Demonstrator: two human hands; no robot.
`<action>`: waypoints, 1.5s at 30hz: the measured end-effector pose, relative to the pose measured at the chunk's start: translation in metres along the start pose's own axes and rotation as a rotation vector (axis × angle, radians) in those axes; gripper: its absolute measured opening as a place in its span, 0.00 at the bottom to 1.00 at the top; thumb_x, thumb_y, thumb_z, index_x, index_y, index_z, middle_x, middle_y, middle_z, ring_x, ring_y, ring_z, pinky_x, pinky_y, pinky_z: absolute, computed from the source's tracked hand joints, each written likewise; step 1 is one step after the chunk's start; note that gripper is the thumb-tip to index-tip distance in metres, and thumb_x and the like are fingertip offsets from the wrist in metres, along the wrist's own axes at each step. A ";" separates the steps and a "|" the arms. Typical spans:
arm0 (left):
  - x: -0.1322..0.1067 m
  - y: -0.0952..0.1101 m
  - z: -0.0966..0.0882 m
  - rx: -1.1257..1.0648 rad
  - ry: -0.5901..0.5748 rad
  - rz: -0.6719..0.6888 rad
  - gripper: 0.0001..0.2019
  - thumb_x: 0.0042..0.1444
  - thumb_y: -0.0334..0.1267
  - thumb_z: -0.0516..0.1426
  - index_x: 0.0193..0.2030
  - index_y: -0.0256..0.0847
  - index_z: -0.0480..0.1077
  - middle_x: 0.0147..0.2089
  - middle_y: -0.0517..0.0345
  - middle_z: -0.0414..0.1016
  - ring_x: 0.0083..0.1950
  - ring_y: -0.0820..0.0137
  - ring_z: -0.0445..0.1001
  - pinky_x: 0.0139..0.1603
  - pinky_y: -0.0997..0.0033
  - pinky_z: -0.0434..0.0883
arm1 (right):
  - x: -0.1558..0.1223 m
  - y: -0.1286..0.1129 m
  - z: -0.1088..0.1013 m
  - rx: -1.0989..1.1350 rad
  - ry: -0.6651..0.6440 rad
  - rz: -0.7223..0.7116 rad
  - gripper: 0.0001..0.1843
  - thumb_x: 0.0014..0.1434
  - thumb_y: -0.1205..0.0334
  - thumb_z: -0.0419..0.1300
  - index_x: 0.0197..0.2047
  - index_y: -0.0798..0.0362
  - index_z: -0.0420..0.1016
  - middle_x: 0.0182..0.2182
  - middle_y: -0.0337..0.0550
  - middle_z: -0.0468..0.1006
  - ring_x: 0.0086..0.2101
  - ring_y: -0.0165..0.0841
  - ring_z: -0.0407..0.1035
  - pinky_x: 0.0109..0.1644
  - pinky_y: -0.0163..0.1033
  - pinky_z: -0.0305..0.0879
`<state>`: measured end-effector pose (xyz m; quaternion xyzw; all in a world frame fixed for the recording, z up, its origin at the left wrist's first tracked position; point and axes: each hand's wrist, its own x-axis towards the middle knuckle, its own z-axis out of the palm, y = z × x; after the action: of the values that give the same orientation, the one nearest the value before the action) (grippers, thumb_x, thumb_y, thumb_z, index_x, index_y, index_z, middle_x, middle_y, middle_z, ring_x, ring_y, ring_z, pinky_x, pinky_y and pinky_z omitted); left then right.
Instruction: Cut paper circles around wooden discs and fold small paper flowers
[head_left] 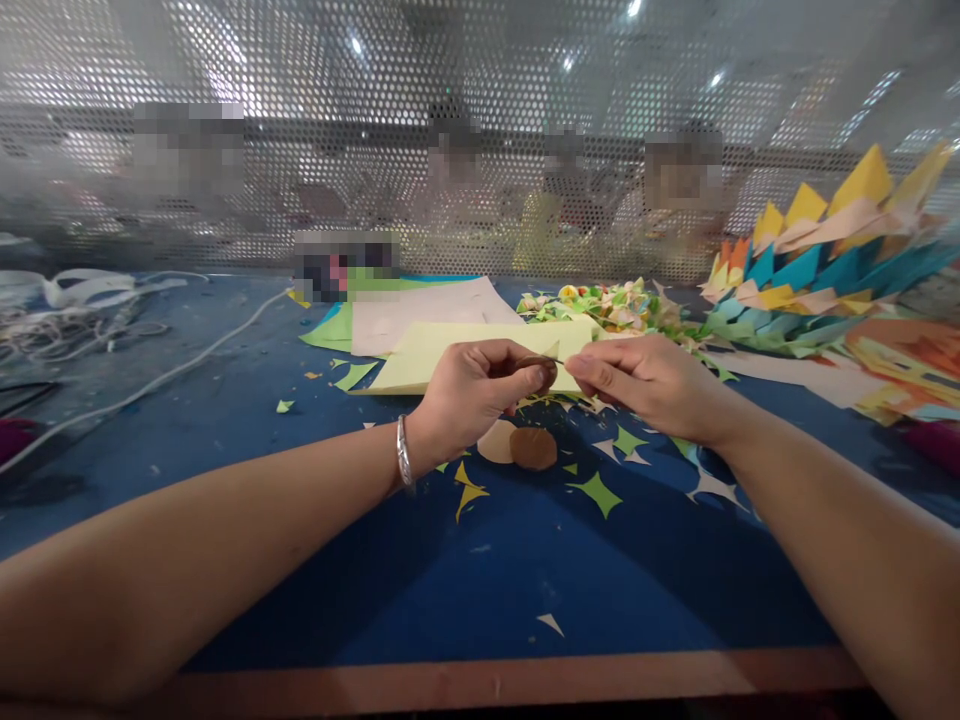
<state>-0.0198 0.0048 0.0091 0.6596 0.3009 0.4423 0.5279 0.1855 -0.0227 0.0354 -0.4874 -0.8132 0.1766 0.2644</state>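
Both hands are raised above the blue table in the middle of the head view, fingertips close together. My left hand, with a silver bangle at the wrist, pinches a small brown paper piece between thumb and fingers. Just right of it, my right hand is closed in a pinch at the thin end of something too small to make out. Below them lie a brown paper disc and a cream paper disc, partly overlapping. Pale yellow sheets lie behind my left hand.
Paper scraps are scattered over the blue table. Folded paper pieces are heaped at the back, and a layered paper model stands at right. White cord crosses the left. A perforated screen rises behind.
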 end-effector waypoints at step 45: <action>-0.002 0.011 -0.007 0.626 -0.290 0.123 0.10 0.56 0.39 0.58 0.37 0.38 0.79 0.29 0.56 0.79 0.24 0.75 0.67 0.26 0.74 0.63 | 0.001 0.006 -0.003 -0.134 0.176 0.058 0.30 0.63 0.34 0.52 0.23 0.50 0.62 0.15 0.34 0.56 0.20 0.28 0.53 0.24 0.38 0.49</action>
<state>-0.0276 0.0035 0.0195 0.8623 0.3035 0.2615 0.3098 0.1912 -0.0184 0.0345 -0.5410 -0.7824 0.0859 0.2963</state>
